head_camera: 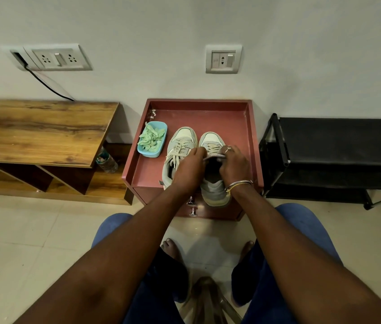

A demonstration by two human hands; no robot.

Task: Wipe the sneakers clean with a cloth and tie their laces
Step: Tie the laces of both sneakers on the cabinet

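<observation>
Two pale grey-and-white sneakers stand side by side, toes to the wall, on a red-brown cabinet top [236, 127]. The left sneaker [180, 141] has loose, untied laces. Over the right sneaker [211, 139] both hands meet at the tongue. My left hand [190, 170] pinches its top edge from the left. My right hand [233, 163], with a ring and bangles, grips the same edge from the right. The heel of the right sneaker hangs over the cabinet's front edge. A green cloth [151, 139] lies crumpled in a blue tub [161, 146] left of the shoes.
A wooden bench [44, 132] stands at the left with a plastic bottle [106, 160] beside it. A black shoe rack [339, 146] stands at the right. The cabinet top has a raised rim. My knees and bare feet are on the tiled floor below.
</observation>
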